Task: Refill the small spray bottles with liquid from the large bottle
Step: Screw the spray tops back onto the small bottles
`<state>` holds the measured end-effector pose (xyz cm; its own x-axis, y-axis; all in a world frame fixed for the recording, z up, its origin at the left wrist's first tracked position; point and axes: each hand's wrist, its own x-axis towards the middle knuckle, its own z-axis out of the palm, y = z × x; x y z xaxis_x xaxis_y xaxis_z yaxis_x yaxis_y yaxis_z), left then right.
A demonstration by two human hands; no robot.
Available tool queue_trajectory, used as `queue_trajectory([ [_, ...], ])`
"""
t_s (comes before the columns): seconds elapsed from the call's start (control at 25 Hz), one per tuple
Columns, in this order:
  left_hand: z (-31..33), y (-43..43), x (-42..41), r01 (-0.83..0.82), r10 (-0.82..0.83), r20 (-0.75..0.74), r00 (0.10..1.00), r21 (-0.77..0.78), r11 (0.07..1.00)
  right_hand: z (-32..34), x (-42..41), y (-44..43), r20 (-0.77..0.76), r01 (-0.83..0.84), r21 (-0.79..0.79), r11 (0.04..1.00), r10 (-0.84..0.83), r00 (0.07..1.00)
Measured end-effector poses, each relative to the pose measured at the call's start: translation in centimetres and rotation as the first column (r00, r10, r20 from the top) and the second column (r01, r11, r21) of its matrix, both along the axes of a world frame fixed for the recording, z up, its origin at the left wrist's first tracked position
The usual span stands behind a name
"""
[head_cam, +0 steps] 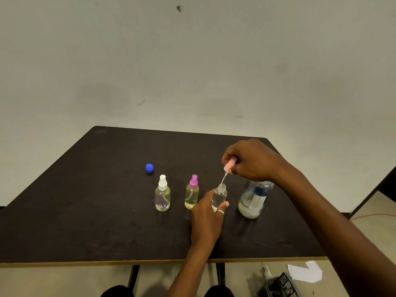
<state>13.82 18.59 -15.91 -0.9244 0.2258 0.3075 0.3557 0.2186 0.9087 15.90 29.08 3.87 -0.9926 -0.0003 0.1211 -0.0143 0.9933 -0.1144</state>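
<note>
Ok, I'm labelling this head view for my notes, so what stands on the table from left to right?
Blue cap → white-topped spray bottle → purple-topped spray bottle → open small bottle, held by the left hand → large bottle. The right hand holds the pink spray top above the open one.

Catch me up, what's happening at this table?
A person is working on small spray bottles. The left hand steadies an open clear bottle on the dark table, while the right hand holds its pink spray top just above the neck, dip tube pointing into the opening. Two capped bottles, one with a white sprayer and one with a purple sprayer, stand to the left. The large bottle stands uncapped; its blue cap lies apart.
</note>
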Motion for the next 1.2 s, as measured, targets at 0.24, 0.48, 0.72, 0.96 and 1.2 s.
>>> queue_trajectory([
  [0.24,-0.3,0.1,0.0,0.013,-0.014,0.004,1.0,0.032,0.999,-2.1,-0.6,0.0,0.058,-0.043,0.003,0.999,0.043,0.997],
  [0.48,-0.5,0.1,0.0,0.008,-0.007,-0.033,0.999,0.044,0.999,-3.6,-1.2,0.0,0.115,-0.08,-0.001,0.997,0.08,0.99],
  [0.72,-0.6,-0.1,0.0,0.015,-0.012,-0.061,0.998,0.046,0.999,-4.5,-1.5,0.1,0.138,-0.123,-0.013,0.992,0.123,0.983],
  [0.96,-0.5,0.0,-0.1,-0.001,0.003,-0.049,0.999,0.035,0.999,-4.9,-2.0,0.2,0.141,-0.081,0.01,0.997,0.079,0.987],
  [1.2,-0.5,0.0,0.0,-0.005,0.007,-0.035,0.999,0.042,0.999,-5.5,-2.4,-0.2,0.114,0.053,0.1,0.994,-0.064,0.991],
])
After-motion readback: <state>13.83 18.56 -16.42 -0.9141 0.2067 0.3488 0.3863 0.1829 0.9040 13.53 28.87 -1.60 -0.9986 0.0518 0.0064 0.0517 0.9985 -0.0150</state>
